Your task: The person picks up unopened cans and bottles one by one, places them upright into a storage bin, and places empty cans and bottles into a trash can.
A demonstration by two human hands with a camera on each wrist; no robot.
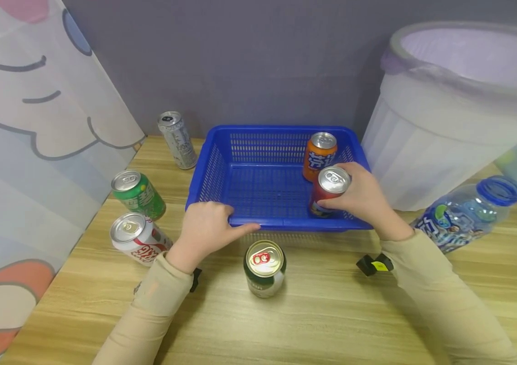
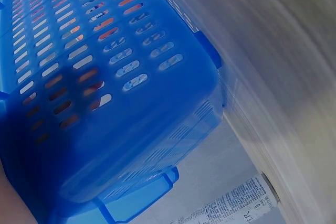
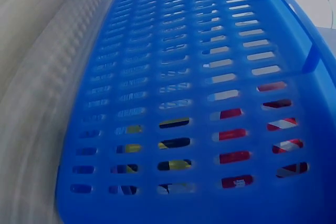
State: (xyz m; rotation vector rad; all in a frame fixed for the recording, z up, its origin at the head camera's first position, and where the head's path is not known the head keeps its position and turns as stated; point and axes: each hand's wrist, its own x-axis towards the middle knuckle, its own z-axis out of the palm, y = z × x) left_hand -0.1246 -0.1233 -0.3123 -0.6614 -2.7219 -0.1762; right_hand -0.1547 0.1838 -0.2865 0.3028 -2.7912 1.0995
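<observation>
A blue plastic basket with slotted walls stands on the table. My right hand grips a red can inside it, at the near right corner, with the thumb across the can's front. Right behind that can is an orange can, upright in the basket. On the near left, my left hand holds the basket's rim, fingers over the edge and thumb stretched along the front. Skin shows through the slots in the left wrist view. The red can shows through the wall in the right wrist view.
A dark green can with a gold top stands before the basket. To the left are a white can, a green can and a silver can. A lined bin and a clear bottle stand right.
</observation>
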